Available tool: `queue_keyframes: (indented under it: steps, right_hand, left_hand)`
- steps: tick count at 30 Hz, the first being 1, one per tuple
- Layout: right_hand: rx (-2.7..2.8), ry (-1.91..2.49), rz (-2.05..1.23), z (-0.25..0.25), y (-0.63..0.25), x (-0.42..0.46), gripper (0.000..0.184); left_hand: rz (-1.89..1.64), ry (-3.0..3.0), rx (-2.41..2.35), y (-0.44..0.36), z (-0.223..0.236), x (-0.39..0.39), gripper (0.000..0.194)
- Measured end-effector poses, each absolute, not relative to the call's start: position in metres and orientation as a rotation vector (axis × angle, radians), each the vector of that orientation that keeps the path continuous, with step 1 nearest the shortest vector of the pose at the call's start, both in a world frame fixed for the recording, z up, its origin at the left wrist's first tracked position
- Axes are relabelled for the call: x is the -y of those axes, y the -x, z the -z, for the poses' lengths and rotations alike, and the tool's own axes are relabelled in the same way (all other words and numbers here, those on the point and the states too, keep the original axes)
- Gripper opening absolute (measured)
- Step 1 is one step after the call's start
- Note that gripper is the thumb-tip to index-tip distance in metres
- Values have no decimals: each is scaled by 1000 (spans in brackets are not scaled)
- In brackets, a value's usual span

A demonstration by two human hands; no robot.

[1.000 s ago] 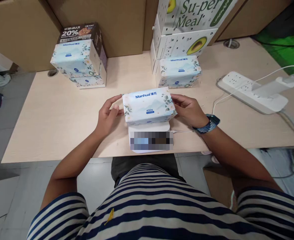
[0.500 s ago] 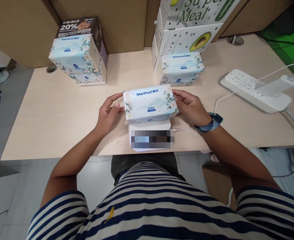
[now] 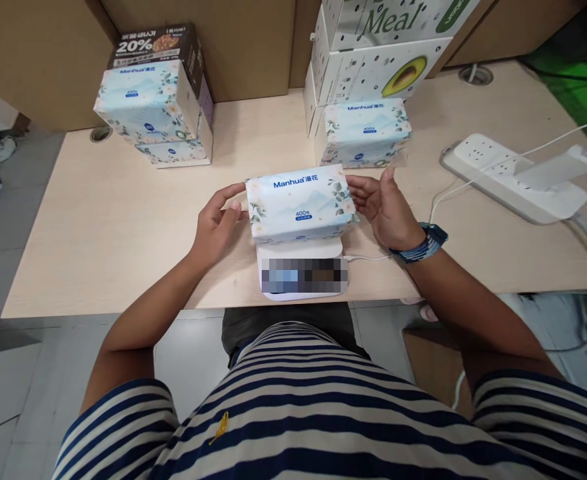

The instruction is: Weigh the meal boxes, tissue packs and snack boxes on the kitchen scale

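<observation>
A blue-and-white Manhua tissue pack (image 3: 300,203) lies on a small white scale (image 3: 323,249) at the desk's near edge. My left hand (image 3: 216,223) curls round the pack's left end, with the index finger on its top edge and the thumb against its side. My right hand (image 3: 386,210) is beside the pack's right end with the fingers spread and the palm turned toward it, just off the wrapper. A blue band is on that wrist. The scale's display is blurred.
Two more tissue packs (image 3: 146,100) are stacked at the back left of the wooden desk (image 3: 113,220), with a brown box (image 3: 158,43) behind them. Another tissue pack (image 3: 366,130) sits in front of white avocado cartons (image 3: 373,67). A white power strip (image 3: 513,177) with cables lies at right.
My right hand has let go of the pack's right end and opened, with the fingers lifted away. The left hand and the pack stay put. The camera has tipped slightly.
</observation>
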State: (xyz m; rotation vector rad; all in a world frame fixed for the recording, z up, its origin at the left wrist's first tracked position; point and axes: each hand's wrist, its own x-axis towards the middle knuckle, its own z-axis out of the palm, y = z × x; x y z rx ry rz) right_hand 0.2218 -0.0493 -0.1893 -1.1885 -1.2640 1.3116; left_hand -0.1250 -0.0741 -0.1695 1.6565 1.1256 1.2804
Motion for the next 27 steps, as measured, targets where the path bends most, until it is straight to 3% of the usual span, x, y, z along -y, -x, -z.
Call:
queue_keyframes:
  steps: [14, 24, 27]
  right_hand:
    - [1237, 1220, -1306, 187, -219, 50, 107]
    - [1303, 1239, -1280, 187, -223, 48, 101]
    - [1241, 1264, -1183, 184, -221, 53, 91]
  left_hand:
    - [-1233, -1723, -1424, 124, 163, 79, 63]
    - [-1237, -1722, -1414, 128, 172, 71, 62]
    - [-1246, -1723, -1373, 127, 179, 70, 61]
